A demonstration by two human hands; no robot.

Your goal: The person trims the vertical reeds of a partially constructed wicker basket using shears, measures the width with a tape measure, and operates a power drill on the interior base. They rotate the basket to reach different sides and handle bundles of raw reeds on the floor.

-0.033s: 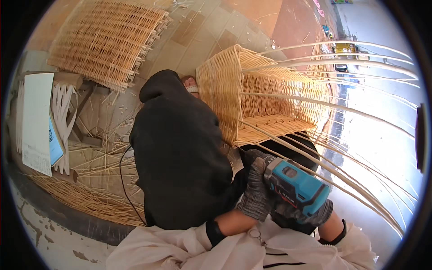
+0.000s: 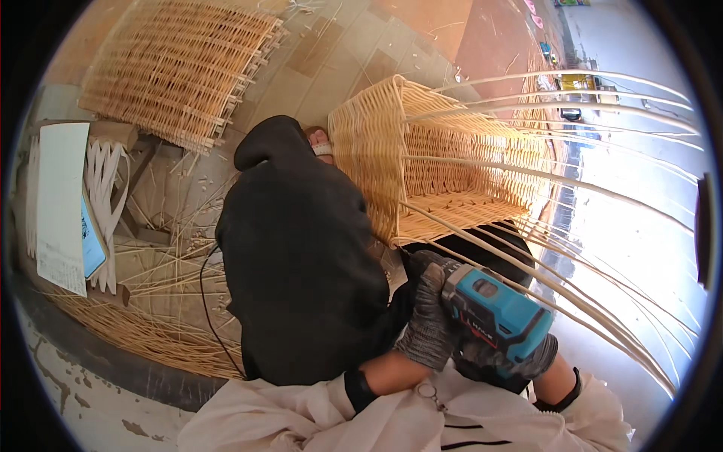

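A blue and black cordless drill (image 2: pixel 503 307) is held low in front of me, its front end toward the wicker basket (image 2: pixel 367 162). My right hand (image 2: pixel 493 355), in a dark grey glove, wraps round the drill's grip from below. My left hand (image 2: pixel 428 320), gloved too, closes against the drill's front end; its fingertips are partly hidden. The basket lies on its side against my legs, with its opening to the right. Long uncut stakes (image 2: pixel 553 175) stick out from its rim. The drill's tip sits near the basket's lower corner, where contact cannot be made out.
A flat woven panel (image 2: pixel 181 71) rests at the upper left. Below it are a white sheet (image 2: pixel 62 203), a phone (image 2: pixel 93 237) and pale strips (image 2: pixel 103 188). Loose rods (image 2: pixel 143 331) lie along the left wall. A black cord (image 2: pixel 205 301) runs beside my leg.
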